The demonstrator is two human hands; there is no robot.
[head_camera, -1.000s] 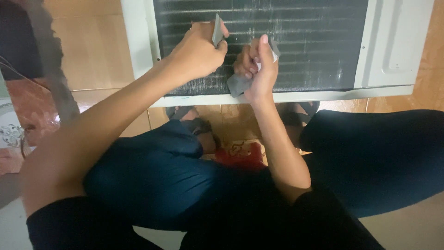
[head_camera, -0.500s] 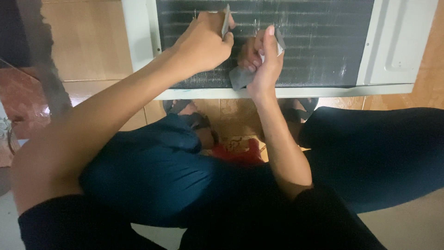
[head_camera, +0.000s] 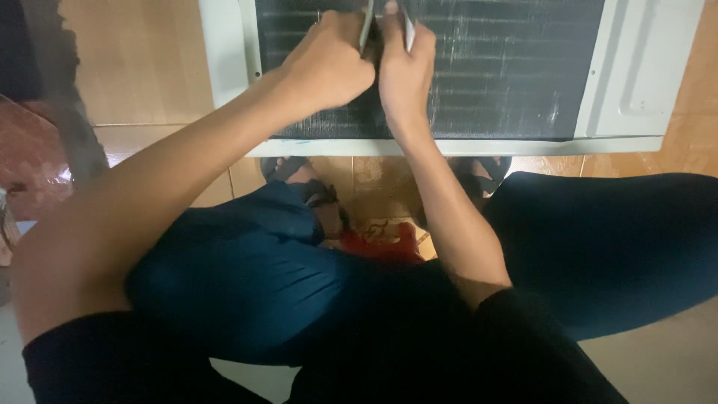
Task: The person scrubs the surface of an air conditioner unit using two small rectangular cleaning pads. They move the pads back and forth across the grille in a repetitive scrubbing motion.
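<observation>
A white air conditioner (head_camera: 636, 75) stands on the tiled floor (head_camera: 142, 67), its dark finned grille (head_camera: 508, 67) facing the person, whose knees spread either side. Both hands meet at the grille's upper part. The left hand (head_camera: 329, 67) is curled tight around a thin grey tool (head_camera: 366, 30). The right hand (head_camera: 404, 71) pinches a small flat grey piece (head_camera: 407, 30), fingers closed, touching the fins.

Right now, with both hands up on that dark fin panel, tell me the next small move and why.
Probably draw the thin grey tool a little further along the fins. Both the left hand and the right hand are closed around it near the panel's top edge, and pale scuffed streaks show across the fins to the right.
</observation>
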